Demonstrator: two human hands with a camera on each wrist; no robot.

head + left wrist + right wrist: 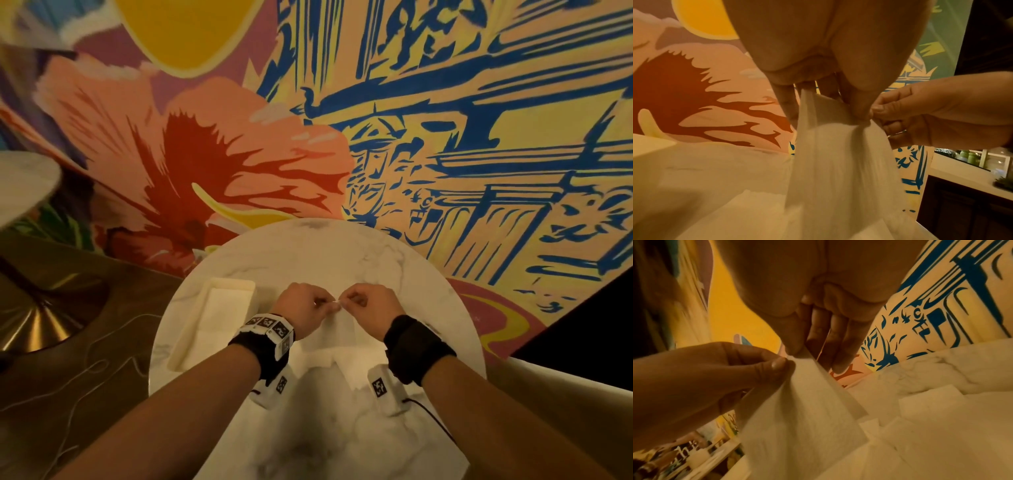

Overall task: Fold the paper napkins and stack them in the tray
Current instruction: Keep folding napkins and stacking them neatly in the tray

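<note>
While the round marble table [308, 253] carries the tray [191, 346] at left, with folded napkins inside, both hands sit raised mid-table: left hand [303, 310] and right hand [370, 308] fingers pinching one napkin [830, 170] top edge, sheet hanging down.
</note>
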